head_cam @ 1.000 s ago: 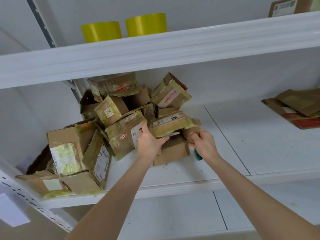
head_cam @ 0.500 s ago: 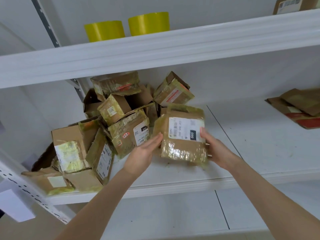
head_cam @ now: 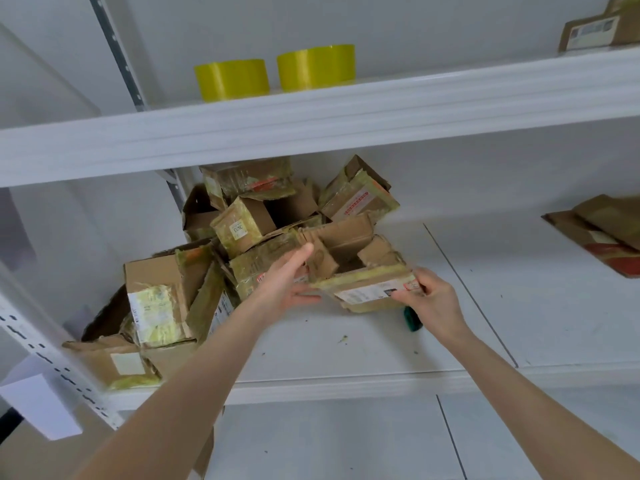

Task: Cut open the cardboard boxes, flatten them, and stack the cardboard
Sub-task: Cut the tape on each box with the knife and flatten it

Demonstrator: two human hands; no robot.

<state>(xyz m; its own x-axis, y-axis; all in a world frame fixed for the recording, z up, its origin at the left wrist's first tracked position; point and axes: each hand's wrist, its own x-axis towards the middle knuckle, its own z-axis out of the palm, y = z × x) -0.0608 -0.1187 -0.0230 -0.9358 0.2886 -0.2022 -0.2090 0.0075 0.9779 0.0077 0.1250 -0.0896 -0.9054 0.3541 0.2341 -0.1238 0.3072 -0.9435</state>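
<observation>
My left hand (head_cam: 285, 284): My fingers are straight and spread. They lie flat on the left side of the open box (head_cam: 367, 292), and my thumb is lower down by its bottom edge.
My right hand (head_cam: 431, 301): My fingers are curled. They pinch the near right corner of the open box, right by its white sticker.
Green thing (head_cam: 412, 322): It pokes out from under my right hand. I cannot tell what it is.
Open box: It is between my two hands, over the middle of the shelf (head_cam: 346, 351), back from the front edge. Its top flaps are open and torn, and it tips toward me. I cannot tell if it rests on the shelf.
Pile of boxes (head_cam: 242, 230): It fills the left end of the shelf, from the front left corner to the back. The open box touches it.
Flat cardboard (head_cam: 602, 230): It lies at the right end of the shelf, well apart from the pile.
Top shelf (head_cam: 346, 116): Two yellow tape rolls (head_cam: 231, 79) stand side by side near its left end, and one more box (head_cam: 595, 29) sits at its far right end.
</observation>
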